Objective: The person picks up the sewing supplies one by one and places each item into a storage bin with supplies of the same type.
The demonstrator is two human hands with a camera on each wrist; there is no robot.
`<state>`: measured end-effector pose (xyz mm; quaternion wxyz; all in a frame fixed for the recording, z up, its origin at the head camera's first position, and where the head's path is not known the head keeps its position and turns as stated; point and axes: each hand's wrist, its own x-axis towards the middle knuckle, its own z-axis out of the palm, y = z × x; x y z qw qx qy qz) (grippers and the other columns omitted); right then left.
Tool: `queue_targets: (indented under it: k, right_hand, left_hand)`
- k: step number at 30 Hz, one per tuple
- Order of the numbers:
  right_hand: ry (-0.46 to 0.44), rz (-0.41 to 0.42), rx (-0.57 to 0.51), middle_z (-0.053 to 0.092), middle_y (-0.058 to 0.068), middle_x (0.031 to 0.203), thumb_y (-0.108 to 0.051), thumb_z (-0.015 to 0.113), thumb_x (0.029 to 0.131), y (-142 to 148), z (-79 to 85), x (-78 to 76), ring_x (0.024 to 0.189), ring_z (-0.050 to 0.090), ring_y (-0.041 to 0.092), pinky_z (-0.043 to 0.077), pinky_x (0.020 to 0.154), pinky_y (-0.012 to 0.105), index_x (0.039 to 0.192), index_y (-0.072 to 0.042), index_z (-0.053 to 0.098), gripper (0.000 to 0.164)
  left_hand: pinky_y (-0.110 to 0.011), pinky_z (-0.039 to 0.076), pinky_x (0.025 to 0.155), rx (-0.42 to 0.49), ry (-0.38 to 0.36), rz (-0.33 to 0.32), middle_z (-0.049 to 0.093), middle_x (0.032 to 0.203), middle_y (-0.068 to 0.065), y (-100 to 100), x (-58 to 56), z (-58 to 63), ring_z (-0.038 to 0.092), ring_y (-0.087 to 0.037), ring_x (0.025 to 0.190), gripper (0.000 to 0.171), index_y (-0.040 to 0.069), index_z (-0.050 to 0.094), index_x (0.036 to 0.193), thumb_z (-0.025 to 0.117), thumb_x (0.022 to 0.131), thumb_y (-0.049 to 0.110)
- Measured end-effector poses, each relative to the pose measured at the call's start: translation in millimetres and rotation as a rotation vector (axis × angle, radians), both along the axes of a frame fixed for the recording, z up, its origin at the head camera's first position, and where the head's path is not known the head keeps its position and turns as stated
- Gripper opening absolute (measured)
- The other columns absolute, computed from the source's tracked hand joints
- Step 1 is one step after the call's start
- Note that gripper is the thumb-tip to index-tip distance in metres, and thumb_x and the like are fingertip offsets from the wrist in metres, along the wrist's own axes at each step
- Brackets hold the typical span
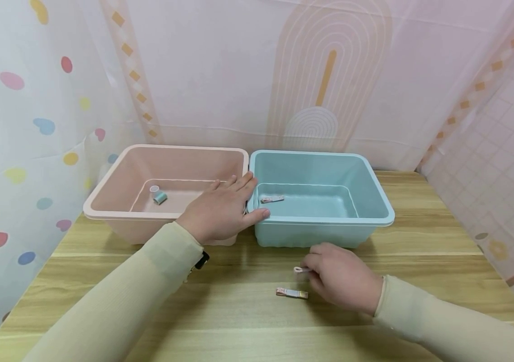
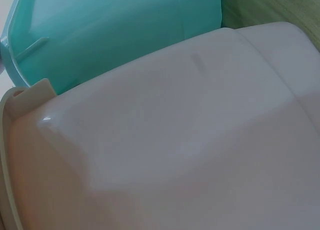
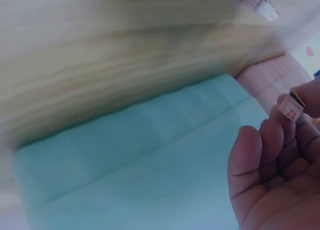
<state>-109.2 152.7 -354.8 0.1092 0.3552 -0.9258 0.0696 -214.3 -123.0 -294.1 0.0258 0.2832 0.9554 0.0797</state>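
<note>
With fingers spread, my left hand (image 1: 223,208) rests over the adjoining rims of the pink bin (image 1: 123,215) and the light blue bin (image 1: 325,220). My right hand (image 1: 343,279) pinches a folded measuring tape (image 3: 291,108) between thumb and fingers, in front of the blue bin; its looped end shows in the head view. Just below that hand, a second folded measuring tape (image 1: 291,293) lies on the table. Another folded tape (image 1: 272,199) lies inside the blue bin at its left. The left wrist view shows only the bins' outer walls.
Inside the pink bin are a teal thread spool (image 1: 160,197) and a small white spool-like piece (image 1: 154,189). Both bins stand side by side on the wooden table (image 1: 221,322). Behind them hangs a patterned curtain (image 1: 221,75).
</note>
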Motion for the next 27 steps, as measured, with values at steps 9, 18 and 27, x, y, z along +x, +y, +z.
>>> queue_targets:
  k: [9, 18, 27]
  right_hand:
    - [0.034, 0.005, -0.049, 0.064, -0.006, 0.085, -0.003, 0.076, 0.084, -1.2, 13.7, -1.5, 0.078, 0.056, 0.009, 0.055, 0.072, 0.026, 0.093, -0.012, 0.077, 0.013]
    - [0.083, 0.021, -0.104, 0.06, -0.007, 0.082, 0.0, 0.075, 0.084, -0.9, 27.5, -5.0, 0.074, 0.053, 0.007, 0.051, 0.068, 0.023, 0.093, -0.012, 0.076, 0.015]
    - [0.094, 0.017, -0.137, 0.063, -0.005, 0.085, 0.001, 0.076, 0.088, -0.9, 40.5, -9.2, 0.073, 0.055, 0.006, 0.052, 0.066, 0.023, 0.094, -0.011, 0.074, 0.014]
  left_hand:
    - [-0.061, 0.019, 0.131, -0.009, 0.008, -0.004, 0.019, 0.178, -0.007, 0.2, -0.6, 0.0, 0.025, -0.038, 0.162, 0.092, 0.013, 0.023, 0.169, 0.032, 0.103, 0.077]
    - [-0.061, 0.019, 0.131, -0.004, 0.006, -0.004, 0.019, 0.178, -0.007, 0.2, -0.8, -0.6, 0.026, -0.038, 0.162, 0.093, 0.013, 0.024, 0.169, 0.033, 0.103, 0.077]
    - [-0.061, 0.02, 0.13, -0.013, 0.014, -0.009, 0.019, 0.178, -0.007, 0.2, -0.9, -0.7, 0.026, -0.038, 0.161, 0.092, 0.013, 0.024, 0.169, 0.033, 0.103, 0.076]
